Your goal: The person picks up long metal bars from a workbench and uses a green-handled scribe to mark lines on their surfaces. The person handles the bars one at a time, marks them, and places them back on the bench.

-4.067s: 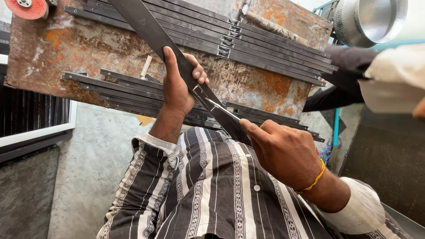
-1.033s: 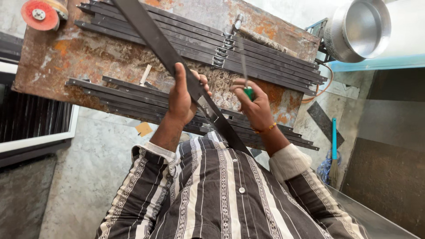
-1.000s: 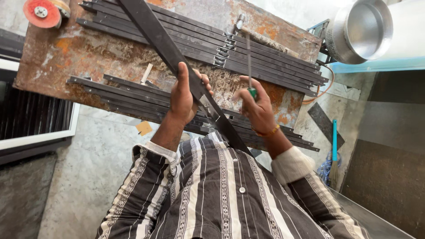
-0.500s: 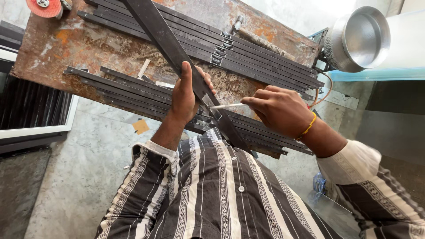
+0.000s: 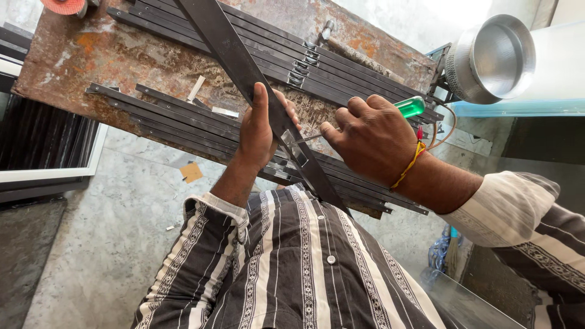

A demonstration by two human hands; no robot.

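A long dark metal bar [image 5: 228, 45] lies slanted across the rusty work table [image 5: 91, 55], its near end against my striped shirt. My left hand [image 5: 261, 125] grips this bar near its middle, thumb stretched along its left edge. A small shiny metal bracket [image 5: 297, 149] sits on the bar just below that hand. My right hand [image 5: 372, 137] holds a screwdriver with a clear green handle [image 5: 409, 106]; its thin shaft runs left and its tip rests at the bracket.
Two bundles of dark metal strips [image 5: 183, 116] [image 5: 341, 67] lie across the table. A shiny round metal duct [image 5: 490, 58] stands at the right. An orange disc of a grinder [image 5: 64, 5] shows at top left. Grey concrete floor [image 5: 91, 244] lies below.
My right hand moved in from the right and down, turning the screwdriver from upright to lying level with its tip at the bracket. The left hand kept its grip on the bar.
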